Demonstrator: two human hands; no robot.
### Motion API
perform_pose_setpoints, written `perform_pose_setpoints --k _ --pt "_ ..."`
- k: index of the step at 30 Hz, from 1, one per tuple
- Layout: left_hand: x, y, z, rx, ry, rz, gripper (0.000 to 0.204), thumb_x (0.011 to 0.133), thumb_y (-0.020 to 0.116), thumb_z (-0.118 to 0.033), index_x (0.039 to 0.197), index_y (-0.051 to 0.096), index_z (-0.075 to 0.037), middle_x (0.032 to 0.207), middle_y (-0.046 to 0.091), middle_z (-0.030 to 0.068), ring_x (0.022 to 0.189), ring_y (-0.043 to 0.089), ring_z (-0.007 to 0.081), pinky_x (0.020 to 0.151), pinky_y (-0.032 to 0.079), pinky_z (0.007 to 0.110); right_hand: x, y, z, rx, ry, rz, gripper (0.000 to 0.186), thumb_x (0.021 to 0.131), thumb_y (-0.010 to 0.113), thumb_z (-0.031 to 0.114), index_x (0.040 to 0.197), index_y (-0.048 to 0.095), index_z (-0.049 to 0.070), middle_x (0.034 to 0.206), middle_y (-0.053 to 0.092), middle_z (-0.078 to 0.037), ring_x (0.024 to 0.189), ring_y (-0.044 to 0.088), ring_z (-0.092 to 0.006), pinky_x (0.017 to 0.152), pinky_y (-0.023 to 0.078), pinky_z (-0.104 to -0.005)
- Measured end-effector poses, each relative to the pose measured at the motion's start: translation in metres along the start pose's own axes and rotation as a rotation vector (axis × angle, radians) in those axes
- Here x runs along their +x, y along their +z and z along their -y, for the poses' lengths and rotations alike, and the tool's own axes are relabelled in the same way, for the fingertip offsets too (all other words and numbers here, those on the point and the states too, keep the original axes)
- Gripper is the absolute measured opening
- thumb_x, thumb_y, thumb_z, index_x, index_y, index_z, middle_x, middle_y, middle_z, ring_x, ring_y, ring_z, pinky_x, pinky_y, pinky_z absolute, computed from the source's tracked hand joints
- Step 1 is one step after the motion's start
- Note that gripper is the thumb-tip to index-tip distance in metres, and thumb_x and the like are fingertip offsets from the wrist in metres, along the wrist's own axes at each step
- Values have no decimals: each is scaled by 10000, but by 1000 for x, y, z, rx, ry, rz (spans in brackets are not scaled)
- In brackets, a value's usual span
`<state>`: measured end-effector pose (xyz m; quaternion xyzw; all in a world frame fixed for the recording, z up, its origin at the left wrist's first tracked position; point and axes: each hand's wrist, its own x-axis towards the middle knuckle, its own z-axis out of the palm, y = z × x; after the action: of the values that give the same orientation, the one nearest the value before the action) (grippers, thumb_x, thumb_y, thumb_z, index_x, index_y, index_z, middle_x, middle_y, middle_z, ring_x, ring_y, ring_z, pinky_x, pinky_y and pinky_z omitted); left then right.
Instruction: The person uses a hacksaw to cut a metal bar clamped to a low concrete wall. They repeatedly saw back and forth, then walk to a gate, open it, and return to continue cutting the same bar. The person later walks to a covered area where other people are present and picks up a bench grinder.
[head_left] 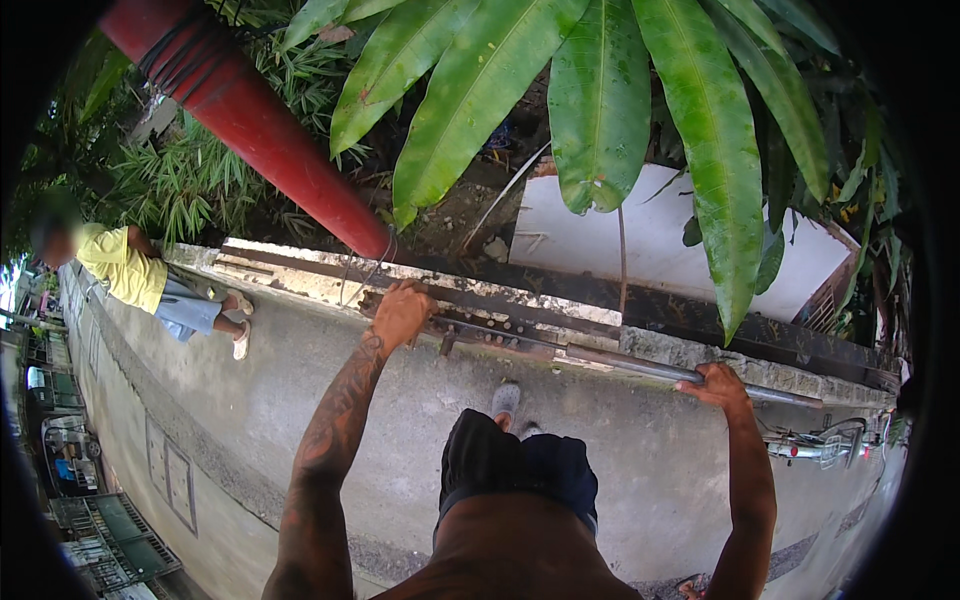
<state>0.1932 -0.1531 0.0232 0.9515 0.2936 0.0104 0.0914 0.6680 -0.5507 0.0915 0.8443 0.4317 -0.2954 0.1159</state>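
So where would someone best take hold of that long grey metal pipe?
Probably on the right half of the metal pipe, where the right hand grips it, coming from the near side with fingers wrapped across. It is slim, straight and seemingly round, and runs crosswise along the low wall.

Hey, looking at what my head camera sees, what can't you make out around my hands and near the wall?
In the head view:
- Whatever lies under your left hand: covered by the hand itself.
- The stretch of metal pipe inside your right hand: covered by its grip.
- Parts of the white panel: behind green leaves.
- The red post's upper end: cut off by the top edge.
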Motion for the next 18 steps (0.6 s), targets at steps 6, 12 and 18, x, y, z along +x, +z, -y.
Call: perform_pose_setpoints --k 6,12,18 --pt "30 9 13 157 155 285 133 785 681 -130 881 772 -135 904 744 106 903 710 301 898 528 444 2 23 -10 -27 -30 -94 776 778 683 735 1086 726 25 1043 707 -248 1092 640 -426 982 502 -499" --pt "24 7 19 167 225 249 111 843 648 -153 873 734 -90 884 726 130 883 703 326 808 554 435 3 21 -5 -22 -24 -147 721 789 710 680 1080 721 21 999 707 -242 1024 662 -419 939 518 -501" --pt "31 7 36 6 343 331 129 852 657 -173 857 717 -58 881 690 135 877 680 346 822 539 458 12 36 -37 311 -231 -439 581 736 787 621 844 731 53 716 693 -164 689 695 -359 710 544 -475"
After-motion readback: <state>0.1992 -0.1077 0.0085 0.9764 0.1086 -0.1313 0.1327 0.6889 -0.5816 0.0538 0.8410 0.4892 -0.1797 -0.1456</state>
